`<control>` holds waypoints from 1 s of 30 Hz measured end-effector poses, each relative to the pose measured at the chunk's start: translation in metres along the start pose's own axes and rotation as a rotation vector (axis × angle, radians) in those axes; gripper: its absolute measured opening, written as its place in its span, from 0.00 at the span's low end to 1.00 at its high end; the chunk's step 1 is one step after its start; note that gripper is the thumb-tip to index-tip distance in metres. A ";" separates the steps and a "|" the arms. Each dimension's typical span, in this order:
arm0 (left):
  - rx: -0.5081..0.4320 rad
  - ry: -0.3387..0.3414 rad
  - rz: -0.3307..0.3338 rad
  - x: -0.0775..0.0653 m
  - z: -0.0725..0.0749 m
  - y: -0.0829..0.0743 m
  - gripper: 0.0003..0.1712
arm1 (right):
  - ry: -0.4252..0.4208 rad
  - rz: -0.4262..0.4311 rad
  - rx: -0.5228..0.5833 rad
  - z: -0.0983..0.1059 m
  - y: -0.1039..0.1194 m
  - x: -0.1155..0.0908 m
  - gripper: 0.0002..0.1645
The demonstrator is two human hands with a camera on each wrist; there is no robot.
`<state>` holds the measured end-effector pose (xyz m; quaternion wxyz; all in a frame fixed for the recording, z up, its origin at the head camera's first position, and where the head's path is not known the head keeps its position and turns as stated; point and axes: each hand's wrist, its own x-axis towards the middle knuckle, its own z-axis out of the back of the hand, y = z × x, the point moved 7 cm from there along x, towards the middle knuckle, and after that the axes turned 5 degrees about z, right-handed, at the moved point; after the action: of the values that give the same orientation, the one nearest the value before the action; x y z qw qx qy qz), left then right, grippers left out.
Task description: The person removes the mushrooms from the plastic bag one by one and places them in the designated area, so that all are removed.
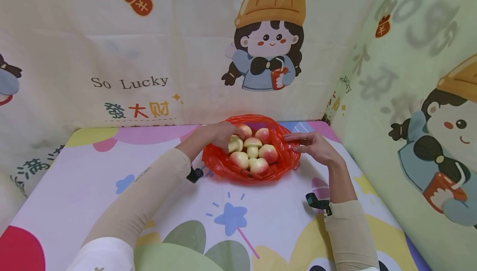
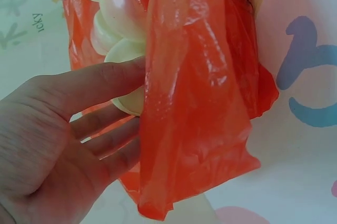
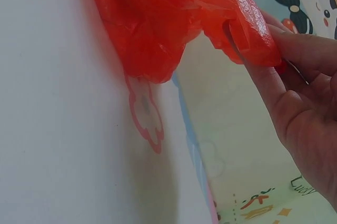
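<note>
A red plastic bag (image 1: 257, 177) lies with its mouth spread wide on the table. Inside it are several pink-and-cream peaches (image 1: 268, 153) and an upright pale mushroom (image 1: 252, 143). My left hand (image 1: 223, 134) reaches in at the left side. Its thumb and fingers pinch a tilted pale mushroom (image 1: 234, 143); in the left wrist view, the bag's red film covers the fingertips. On the right, my right hand (image 1: 316, 146) holds the bag's rim, and in the right wrist view the red film (image 3: 253, 34) sits between thumb and fingers.
The table carries a printed cloth (image 1: 186, 204) with a blue star. Behind the bag hangs a cartoon-printed curtain (image 1: 197, 55), and another printed curtain (image 1: 376, 97) stands along the right edge. A small dark camera (image 1: 195, 175) sits at the left wrist.
</note>
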<state>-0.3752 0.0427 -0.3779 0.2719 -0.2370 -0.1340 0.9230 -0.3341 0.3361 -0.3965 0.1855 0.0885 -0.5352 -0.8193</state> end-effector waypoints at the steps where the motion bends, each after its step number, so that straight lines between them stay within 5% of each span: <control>1: 0.000 -0.005 -0.002 -0.001 0.000 0.000 0.44 | 0.001 -0.001 0.003 0.000 0.000 0.000 0.21; 11: 0.013 -0.022 -0.049 -0.013 0.005 -0.001 0.42 | 0.002 0.003 -0.023 -0.001 0.001 0.000 0.20; 30: -0.070 -0.203 -0.121 -0.049 0.030 0.003 0.37 | -0.003 -0.025 -0.031 -0.003 0.004 -0.001 0.21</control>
<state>-0.3556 0.0093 -0.3360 0.3036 -0.1433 -0.2068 0.9190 -0.3318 0.3328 -0.3941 0.1759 0.0912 -0.5217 -0.8298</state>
